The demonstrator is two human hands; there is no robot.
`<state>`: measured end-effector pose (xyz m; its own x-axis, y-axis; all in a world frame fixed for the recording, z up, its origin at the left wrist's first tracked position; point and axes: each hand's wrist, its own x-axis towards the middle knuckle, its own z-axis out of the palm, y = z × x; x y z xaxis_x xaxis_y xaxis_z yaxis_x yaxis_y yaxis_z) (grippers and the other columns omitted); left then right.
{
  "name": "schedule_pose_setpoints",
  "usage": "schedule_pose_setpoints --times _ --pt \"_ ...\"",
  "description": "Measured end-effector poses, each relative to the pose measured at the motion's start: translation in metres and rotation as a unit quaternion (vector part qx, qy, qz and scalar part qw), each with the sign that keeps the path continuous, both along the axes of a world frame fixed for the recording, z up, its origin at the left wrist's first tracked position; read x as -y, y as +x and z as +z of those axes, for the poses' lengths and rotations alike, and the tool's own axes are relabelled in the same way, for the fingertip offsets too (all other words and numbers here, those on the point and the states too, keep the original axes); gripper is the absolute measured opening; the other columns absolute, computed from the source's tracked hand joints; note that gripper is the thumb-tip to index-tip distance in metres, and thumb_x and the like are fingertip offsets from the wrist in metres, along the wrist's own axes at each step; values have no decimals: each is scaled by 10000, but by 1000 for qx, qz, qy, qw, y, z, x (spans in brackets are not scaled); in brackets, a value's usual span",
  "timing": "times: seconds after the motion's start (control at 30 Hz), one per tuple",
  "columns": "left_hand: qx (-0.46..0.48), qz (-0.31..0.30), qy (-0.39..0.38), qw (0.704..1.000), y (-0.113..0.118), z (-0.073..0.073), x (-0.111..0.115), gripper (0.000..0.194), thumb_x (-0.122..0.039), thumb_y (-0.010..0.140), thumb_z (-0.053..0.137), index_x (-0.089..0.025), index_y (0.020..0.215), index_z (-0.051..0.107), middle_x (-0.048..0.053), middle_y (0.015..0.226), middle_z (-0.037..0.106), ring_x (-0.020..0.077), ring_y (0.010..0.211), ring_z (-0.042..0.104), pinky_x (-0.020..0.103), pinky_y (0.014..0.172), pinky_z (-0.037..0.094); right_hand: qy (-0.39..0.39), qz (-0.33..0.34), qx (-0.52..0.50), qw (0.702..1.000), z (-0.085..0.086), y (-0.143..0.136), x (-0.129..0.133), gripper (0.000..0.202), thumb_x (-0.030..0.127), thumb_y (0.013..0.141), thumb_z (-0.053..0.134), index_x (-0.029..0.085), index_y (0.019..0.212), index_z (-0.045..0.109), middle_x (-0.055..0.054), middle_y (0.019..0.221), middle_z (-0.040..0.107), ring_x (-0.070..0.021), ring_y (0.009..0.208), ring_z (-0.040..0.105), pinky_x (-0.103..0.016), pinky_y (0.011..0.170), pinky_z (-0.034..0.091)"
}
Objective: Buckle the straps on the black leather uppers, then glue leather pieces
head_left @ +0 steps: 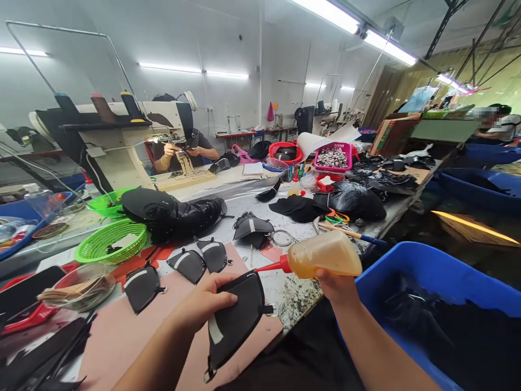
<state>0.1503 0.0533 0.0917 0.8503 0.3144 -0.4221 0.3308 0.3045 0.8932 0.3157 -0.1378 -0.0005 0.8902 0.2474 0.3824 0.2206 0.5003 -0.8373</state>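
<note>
One black piece point(240, 317) is at lower centre, pinched by the left fingers point(226, 299), long axis slanting down-left; the right fingers point(323, 275), partly hidden, clasp the bottle point(328, 252), red nozzle point(271, 267) pointing left at the piece's top edge.

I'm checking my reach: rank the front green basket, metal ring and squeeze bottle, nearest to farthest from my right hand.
1. Squeeze bottle, held in the right hand.
2. Metal ring, ahead and left.
3. Front green basket, far left.
</note>
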Motion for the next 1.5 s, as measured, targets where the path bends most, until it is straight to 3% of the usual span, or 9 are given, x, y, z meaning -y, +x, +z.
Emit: schedule_pose_setpoints --times 0.37,0.63,0.93,1.13,1.33,1.5 --pt "8 -7 3 1000 1 0 -3 237 -138 499 667 -179 724 727 62 626 707 163 526 633 214 505 494 23 37 -8 999 3 -13 6 393 421 522 799 245 851 678 -25 781 697 -209 717 647 -366 664 564" --pt "37 38 -33 998 5 -12 -6 276 -147 504 719 -160 779 718 43 576 683 164 517 627 222 492 506 49 -20 -14 999 14 -27 1 294 413 547 788 275 774 662 11 707 681 -185 665 640 -291 611 553" --pt "28 72 -33 996 11 -20 -9 401 -153 463 708 -132 863 688 32 575 685 137 460 605 190 418 485 54 -35 1 998 -4 -27 1 307 399 555 784 296 824 678 24 731 695 -172 688 646 -256 635 549" --pt "37 82 -40 995 11 -20 -8 376 -166 455 708 -126 828 682 41 589 689 128 447 598 185 410 484 42 -1 5 999 -14 -26 4 430 419 527 794 244 905 690 -50 833 710 -270 747 659 -394 648 566" --pt "44 82 -42 995 11 -22 -8 352 -164 458 701 -133 809 685 32 573 681 125 443 595 182 408 480 40 9 23 999 -15 -28 6 413 393 548 795 256 922 684 -36 839 710 -256 748 660 -376 646 566" --pt "31 68 -36 997 11 -21 -7 359 -165 453 705 -137 810 688 43 586 688 135 460 604 195 427 490 53 -47 37 997 -12 -27 3 359 406 554 797 271 867 683 -4 779 705 -194 681 650 -300 643 548"
